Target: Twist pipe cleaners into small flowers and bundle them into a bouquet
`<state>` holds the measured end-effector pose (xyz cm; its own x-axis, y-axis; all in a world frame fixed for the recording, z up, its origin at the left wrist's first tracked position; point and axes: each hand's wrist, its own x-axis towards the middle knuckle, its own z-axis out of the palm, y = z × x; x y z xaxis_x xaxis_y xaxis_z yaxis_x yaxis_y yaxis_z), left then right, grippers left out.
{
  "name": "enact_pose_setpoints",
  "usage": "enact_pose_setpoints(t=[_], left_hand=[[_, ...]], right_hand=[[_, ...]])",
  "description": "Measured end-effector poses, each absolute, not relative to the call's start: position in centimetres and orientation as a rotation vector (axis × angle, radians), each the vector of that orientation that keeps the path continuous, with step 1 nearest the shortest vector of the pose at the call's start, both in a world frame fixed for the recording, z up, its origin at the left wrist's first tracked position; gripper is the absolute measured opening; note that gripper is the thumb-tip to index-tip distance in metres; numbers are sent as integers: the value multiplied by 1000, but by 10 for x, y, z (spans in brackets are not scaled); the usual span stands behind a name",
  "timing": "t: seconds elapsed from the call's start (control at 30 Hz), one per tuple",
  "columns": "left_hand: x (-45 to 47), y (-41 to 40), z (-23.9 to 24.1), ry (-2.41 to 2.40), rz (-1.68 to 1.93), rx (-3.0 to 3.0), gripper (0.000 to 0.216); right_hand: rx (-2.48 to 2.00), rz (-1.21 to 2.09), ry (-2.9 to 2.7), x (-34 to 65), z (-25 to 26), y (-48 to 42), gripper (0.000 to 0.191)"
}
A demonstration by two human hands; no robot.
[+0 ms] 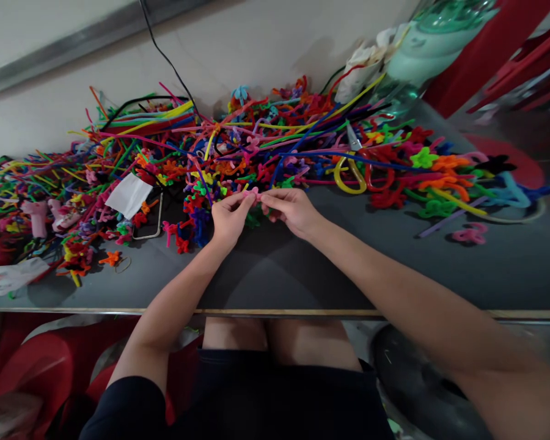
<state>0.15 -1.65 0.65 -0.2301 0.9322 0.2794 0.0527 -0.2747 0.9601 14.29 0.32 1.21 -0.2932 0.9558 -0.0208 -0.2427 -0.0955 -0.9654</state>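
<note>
Left hand [228,219], right hand [294,211]: fingers pinched on small pink pipe-cleaner piece [255,192]; best bend gently, grips close together.

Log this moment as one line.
left hand: pinching pink fuzzy piece | right hand: pinching same piece | scissors: untouched, beyond right hand

Fingers [278,201] pinching pink piece [253,192], scissors [356,145], phone [150,227]

Bench [293,275] top appeared smooth, matt. Heaped stems [238,165] looked fuzzy; pink piece [252,193] looked matt, texture too small to resolve. Scissors [354,139] showed metal blades, smooth plastic handles. Slip [129,195] resembled matt paper. Bottle [412,58] looked like glossy plastic.
</note>
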Motion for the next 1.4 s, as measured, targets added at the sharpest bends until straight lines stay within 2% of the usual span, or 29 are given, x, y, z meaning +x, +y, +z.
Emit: enact_pose_setpoints(t=[0.2,0.57,0.63,0.8,0.87,1.1,1.4], left_hand=[[-1,-18,5,1253,1535,1378,15],[-2,-23,6,1447,1389,1523,18],[-1,-21,4,1430,1417,1474,20],[7,-18,2,1355,1541,1198,27],[9,-18,3,1347,1529,1116,28],[9,-18,6,1324,1530,1031,26],[10,-19,3,1328,1546,1073,29]], right_hand=[[-994,1678,-1090,146,21,-3,33],[-1059,1400,-1215,141,-2,1,36],[-1085,1219,-1385,146,-1,2,36],[-1061,191,-1911,161,10,5,27],[-992,-33,-2032,165,12,6,23],[-790,-358,-2210,162,14,10,22],[-650,-469,-2167,161,14,9,19]])
